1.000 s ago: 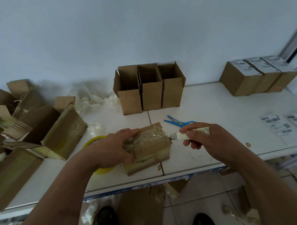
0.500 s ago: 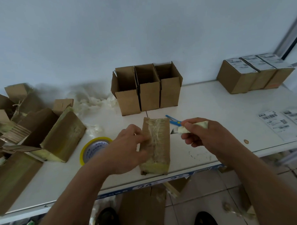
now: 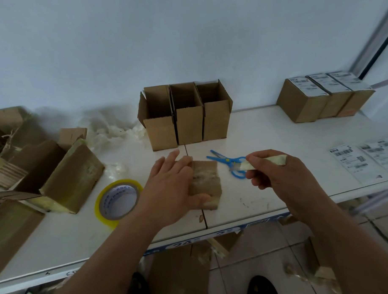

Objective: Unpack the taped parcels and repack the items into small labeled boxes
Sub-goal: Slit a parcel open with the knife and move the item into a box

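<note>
Laid flat now, the taped parcel is pinned to the surface by flat left-hand fingers, steadying it while right-hand fingers clench the cutter.

Dim, flat bluish light; soft shadows on wall; wide-angle bending at edges; slight overall blur.

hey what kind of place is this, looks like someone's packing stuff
Probably a small parcel-packing station: a white table holds open cardboard boxes, sealed boxes with shipping labels, loose label sheets and a tape roll.
</note>
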